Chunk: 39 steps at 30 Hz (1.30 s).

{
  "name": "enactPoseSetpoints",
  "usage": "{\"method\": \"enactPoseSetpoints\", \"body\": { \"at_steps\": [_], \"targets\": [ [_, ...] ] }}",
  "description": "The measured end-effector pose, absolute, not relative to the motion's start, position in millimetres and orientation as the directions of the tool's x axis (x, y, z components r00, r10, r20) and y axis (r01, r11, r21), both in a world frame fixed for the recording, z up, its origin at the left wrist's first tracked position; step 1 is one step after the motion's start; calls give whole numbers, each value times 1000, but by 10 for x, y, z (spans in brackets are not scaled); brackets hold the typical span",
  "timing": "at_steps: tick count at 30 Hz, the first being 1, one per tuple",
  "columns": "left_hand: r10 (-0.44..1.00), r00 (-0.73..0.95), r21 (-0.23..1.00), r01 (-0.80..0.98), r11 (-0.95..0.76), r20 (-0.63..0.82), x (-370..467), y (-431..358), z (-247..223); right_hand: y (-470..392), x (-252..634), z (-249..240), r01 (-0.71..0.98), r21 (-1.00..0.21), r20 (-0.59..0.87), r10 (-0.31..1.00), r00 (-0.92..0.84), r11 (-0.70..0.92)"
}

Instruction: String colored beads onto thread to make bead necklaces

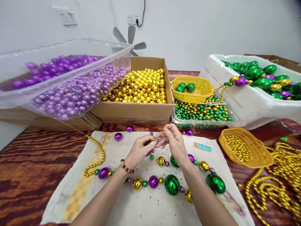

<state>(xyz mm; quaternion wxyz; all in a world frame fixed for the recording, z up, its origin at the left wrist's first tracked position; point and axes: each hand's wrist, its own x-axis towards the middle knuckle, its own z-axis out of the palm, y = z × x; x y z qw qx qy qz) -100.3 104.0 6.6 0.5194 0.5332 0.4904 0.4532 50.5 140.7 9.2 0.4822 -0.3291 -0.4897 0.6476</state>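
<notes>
Flanking bead strand (153,182), clear tub (94,68), yellow basket (262,160)

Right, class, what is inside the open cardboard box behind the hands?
A heap of shiny gold beads shows inside the cardboard box. The clear tub covers part of its left side, and the beads themselves cover the bottom, so anything there cannot be seen.

The wood-grained table (25,157) carries a white cloth (152,210), cardboard box (134,113), yellow basket (249,162) — and gold bead strands (283,164).
</notes>
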Motion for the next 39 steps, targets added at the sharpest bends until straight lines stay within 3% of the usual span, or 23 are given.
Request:
{"method": "enactPoseSetpoints", "body": {
  "at_steps": [7, 12, 18, 21, 28, 39],
  "targets": [
    [994, 111, 993, 114, -19, 6, -1077, 1038, 22, 1453, 515, 74, -440, -884, 17, 930, -367, -157],
    [998, 36, 983, 171, -60, 55, -1045, 992, -97, 1444, 545, 128, -437, -879, 16, 906, -423, -188],
    [992, -103, 971, 232, -53, 78, -952, 825, -305, 1466, 692, 573, -489, -872, 146, 960, -241, 9],
    [987, -140, 957, 288, -34, 78, -941, 767, -408, 1402, 700, 684, -490, -871, 185, 948, -260, 35],
    [973, -226, 897, 437, 65, 40, -1193, 776, -501, 1186, 588, 425, -365, -931, 120, 917, -379, -29],
    [983, -177, 718, 677, 159, -51, -1442, 806, -387, 1137, 545, -26, -276, -956, 12, 923, -385, -103]
  ]
}}
